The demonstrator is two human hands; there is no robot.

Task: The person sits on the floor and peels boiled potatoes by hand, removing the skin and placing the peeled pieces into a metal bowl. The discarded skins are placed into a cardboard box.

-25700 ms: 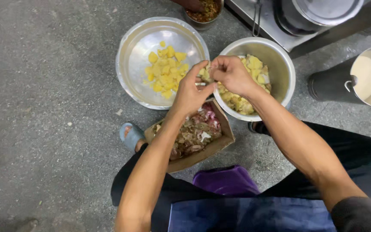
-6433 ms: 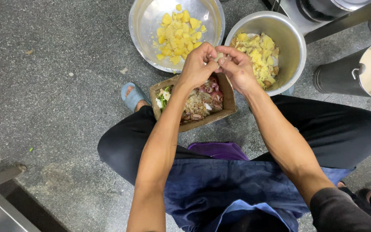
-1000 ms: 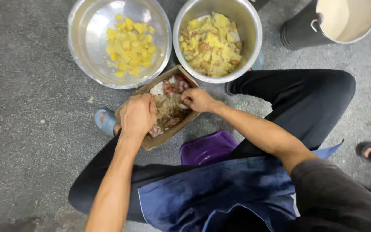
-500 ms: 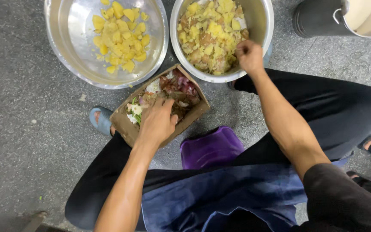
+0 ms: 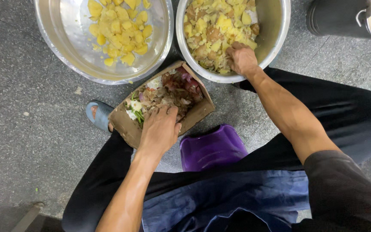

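Two steel bowls stand on the grey floor, both cut off by the top edge. The left bowl (image 5: pixel 61 64) holds peeled yellow chunks (image 5: pixel 117 30), too heaped to count. Below it a blue sandal (image 5: pixel 98 115) shows only its toe end; the rest is hidden behind the box and a dark trouser leg. One cardboard box (image 5: pixel 127 126) of scraps (image 5: pixel 168 92) sits between bowls and knees. The left hand (image 5: pixel 159 131) lies over its near edge, fingers loosely spread on the scraps; whether it grips anything cannot be told. A purple stool (image 5: pixel 213 148) is half hidden under a blue apron. The right hand (image 5: pixel 242 58) is curled into the right bowl (image 5: pixel 275 25) among unpeeled pieces (image 5: pixel 207 30), fingertips buried, so what it holds cannot be made out. A dark pot (image 5: pixel 336 17) is cropped at top right
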